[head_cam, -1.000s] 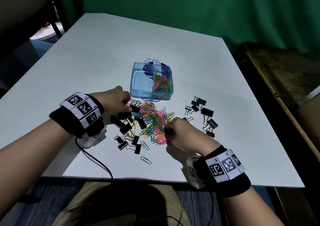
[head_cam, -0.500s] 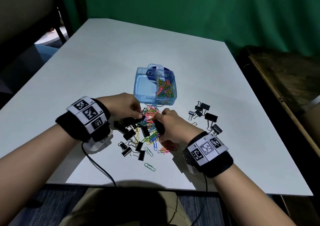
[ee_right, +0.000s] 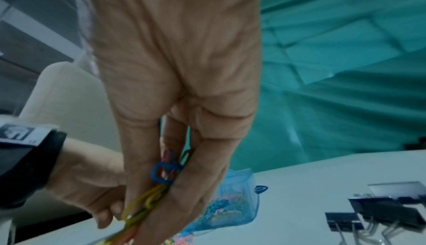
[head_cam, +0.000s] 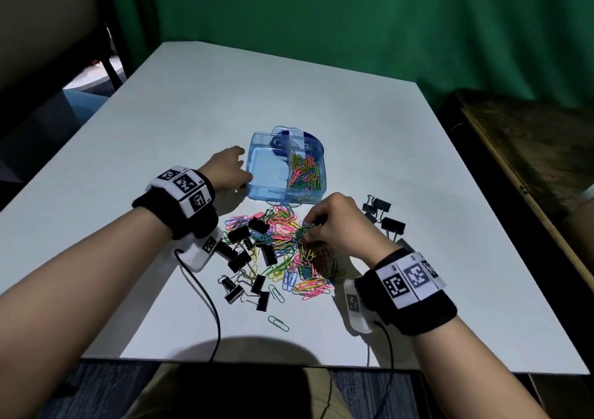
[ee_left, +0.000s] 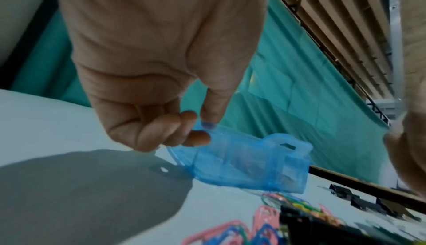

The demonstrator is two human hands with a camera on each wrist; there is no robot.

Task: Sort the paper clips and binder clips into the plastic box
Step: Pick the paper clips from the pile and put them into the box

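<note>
A clear blue plastic box (head_cam: 257,190) stands mid-table; its right compartment holds coloured paper clips (head_cam: 305,171), its left one looks bare. My left hand (head_cam: 231,169) grips the box's near left corner (ee_left: 207,132), thumb on the rim, fingers curled under it. My right hand (head_cam: 334,226) pinches a bunch of coloured paper clips (ee_right: 161,176) just above the loose pile (head_cam: 276,242) in front of the box. Black binder clips lie left of the pile (head_cam: 241,258) and to the right of my right hand (head_cam: 392,224).
The white table (head_cam: 321,97) has its front edge just below my wrists. A lone paper clip (head_cam: 278,322) lies near that edge. A dark wooden bench (head_cam: 530,148) stands to the right, a green curtain behind. Wrist cables trail off the front edge.
My left hand left the binder clips and moved up to grip the box's left corner. My right hand shifted right over the pile and lifted a bunch of paper clips.
</note>
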